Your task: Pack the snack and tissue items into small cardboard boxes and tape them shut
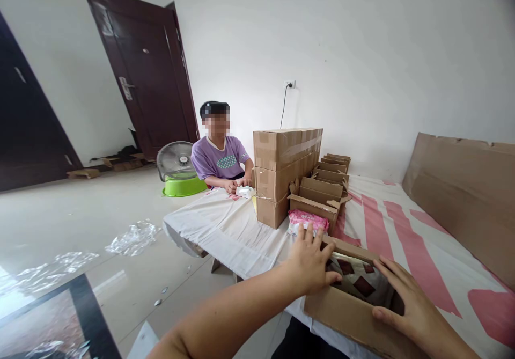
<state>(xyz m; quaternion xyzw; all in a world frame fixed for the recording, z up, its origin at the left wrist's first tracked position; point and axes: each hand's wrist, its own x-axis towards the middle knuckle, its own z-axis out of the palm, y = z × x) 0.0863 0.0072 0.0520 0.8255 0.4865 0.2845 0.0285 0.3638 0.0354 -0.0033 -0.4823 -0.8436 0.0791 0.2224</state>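
Note:
An open cardboard box (341, 312) lies in front of me on a cloth-covered table (225, 230). Inside it shows a white pack with dark brown squares (362, 281). My left hand (311, 259) rests flat on the box's far left flap, fingers spread. My right hand (406, 302) lies over the box's right side, fingers stretched out and the thumb on the near flap. Neither hand holds anything. A pink pack (308, 219) lies just beyond my left hand.
Stacked sealed cartons (281, 171) and a row of open small boxes (325, 187) stand mid-table. A person in a purple shirt (219, 160) sits across, hands on a white item. A fan (175, 160), a green basin (185, 187), plastic wrap (132, 238) and a flat cardboard sheet (462, 192) lie around.

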